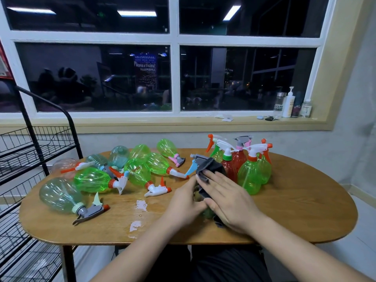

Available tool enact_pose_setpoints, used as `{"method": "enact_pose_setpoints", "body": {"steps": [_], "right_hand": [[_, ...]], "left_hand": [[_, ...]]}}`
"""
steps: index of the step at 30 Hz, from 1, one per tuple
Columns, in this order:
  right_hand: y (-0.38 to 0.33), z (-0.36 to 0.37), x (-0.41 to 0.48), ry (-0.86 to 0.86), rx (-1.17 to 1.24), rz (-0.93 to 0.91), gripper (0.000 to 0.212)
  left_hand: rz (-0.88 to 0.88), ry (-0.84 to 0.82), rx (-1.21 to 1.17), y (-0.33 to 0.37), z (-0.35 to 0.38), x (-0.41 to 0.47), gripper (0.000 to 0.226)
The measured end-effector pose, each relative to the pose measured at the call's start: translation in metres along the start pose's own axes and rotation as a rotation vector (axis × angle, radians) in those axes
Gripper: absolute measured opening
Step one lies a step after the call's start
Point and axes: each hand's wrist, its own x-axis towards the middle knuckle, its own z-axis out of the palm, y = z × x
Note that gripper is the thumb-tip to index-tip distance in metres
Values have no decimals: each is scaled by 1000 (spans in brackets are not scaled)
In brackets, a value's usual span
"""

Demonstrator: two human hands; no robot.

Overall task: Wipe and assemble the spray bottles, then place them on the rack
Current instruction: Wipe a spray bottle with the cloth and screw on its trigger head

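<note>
1. Right hand [227, 198]: fingers straight and together, palm down, pressing the dark cloth [213, 166] flat onto the spray bottle [195, 162]. Forearm comes in from near right.
2. Left hand [183, 202]: cups the bottle from its left side, thumb against it. Fingers look wrapped round the far side, mostly hidden.
3. Bottle lies between both hands near mid-desk, its grey-and-blue trigger head poking out at the far end. The body is almost fully covered by cloth and hands.
4. Doing it well, my judgement: keep the left grip firm so the bottle can't roll, rotate it under the cloth, run strokes the full length, and cover the neck and trigger too.
5. Lying bottles [140, 169]: many on their sides, left and far of the hands, heads on.
6. Upright bottles [252, 176]: a cluster standing just beyond and right of the hands; watch the right elbow near them.
7. Desk [305, 210]: oval, wooden.
8. Rack [30, 149]: black wire, left of the desk; no bottles visible on it.
</note>
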Motion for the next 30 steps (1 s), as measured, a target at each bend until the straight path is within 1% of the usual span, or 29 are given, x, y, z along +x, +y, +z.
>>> {"method": "enact_pose_setpoints", "body": {"steps": [4,6,10,12,13,15,18,21,23,24,25,27,28,30], "right_hand": [[-21,7,-14,86,229,205,59],[-32,9,-18,104,339,346,59],[-43,6,-18,38,568,653,60],[-38,5,-19,-20,646,785,62],[-33,6,-19,-31,689,844,59],[-24,8,-22,-40,807,930,51],[-22,10,-22,-52,847,972,61],[-26,8,-10,-42,892,1045,59],[-28,9,2,-8,975,1116,62],[-30,11,8,24,1028,1163,59],[-32,13,14,97,1104,1188,56],[-38,17,25,291,1189,1209,58],[-43,15,31,367,1186,1190,55],[-52,12,36,460,1133,1139,33]], "left_hand": [[-4,22,-33,-4,4,-2,66],[-5,58,-47,-7,9,-3,68],[-6,81,-74,-11,15,-6,70],[-2,92,-60,-10,15,-7,73],[2,99,-57,-10,15,-7,76],[-3,106,-62,-10,16,-7,79],[-9,113,-68,-12,18,-8,80],[-8,133,-102,-12,17,-10,85],[-26,154,-151,-14,17,-10,87],[-37,159,-157,-15,17,-10,84],[-42,159,-148,-16,17,-10,82],[-37,146,-118,-16,17,-10,83],[-32,139,-111,-16,17,-9,85],[-21,133,-118,-17,18,-9,84]]}}
